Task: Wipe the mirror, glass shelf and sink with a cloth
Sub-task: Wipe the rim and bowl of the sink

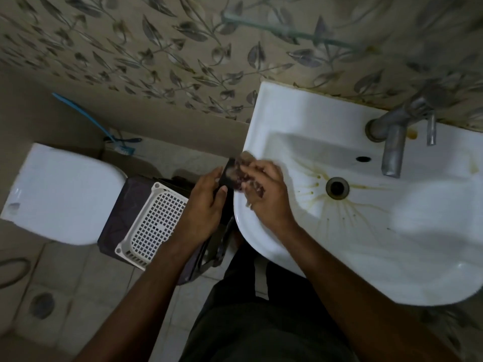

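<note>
A person's left hand (206, 207) and right hand (264, 194) meet over the left rim of a white sink (300, 118), both gripping a dark, blurred cloth (235, 173) held between them. Brown stains streak the basin around the drain (337, 187), below a metal tap (392, 147). The glass shelf (287, 30) crosses the leaf-patterned wall above

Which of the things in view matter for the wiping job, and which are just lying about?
For the job: cloth, held by left hand and right hand; sink; glass shelf.
Lying about: toilet, white basket, blue brush, tap.
</note>
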Demonstrator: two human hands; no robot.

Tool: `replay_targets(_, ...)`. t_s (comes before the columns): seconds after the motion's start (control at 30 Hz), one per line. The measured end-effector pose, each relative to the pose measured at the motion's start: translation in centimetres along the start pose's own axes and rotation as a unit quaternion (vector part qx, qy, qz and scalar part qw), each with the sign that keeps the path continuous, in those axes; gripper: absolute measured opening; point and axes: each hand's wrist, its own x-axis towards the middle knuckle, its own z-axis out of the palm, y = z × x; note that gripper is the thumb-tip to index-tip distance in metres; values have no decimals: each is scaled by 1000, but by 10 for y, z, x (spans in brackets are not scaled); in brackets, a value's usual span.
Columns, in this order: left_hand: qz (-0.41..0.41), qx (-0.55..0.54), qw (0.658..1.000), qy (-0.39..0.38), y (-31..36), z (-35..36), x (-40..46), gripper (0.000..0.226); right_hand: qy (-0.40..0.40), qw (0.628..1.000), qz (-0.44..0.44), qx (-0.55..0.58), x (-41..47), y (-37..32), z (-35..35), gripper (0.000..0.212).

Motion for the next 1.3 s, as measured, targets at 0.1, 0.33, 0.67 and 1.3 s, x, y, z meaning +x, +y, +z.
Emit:
replay_targets(0.1,-35,1,999,-20,-4,4,-5,41,-32,998,-34,-32,-57,-2,-2,40)
replay_targets(0.33,-35,9,999,-34,8,15,-16,46,-2,1000,5,-6,-48,-12,7,38)
replay_targets(0.67,-31,21,999,23,17,36,-41,41,-100,991,-84,-35,-101,19,-32,32)
replay_targets(1.3,-40,165,981,90,51,77,-99,42,-39,994,21,-102,-134,16,-47,39)
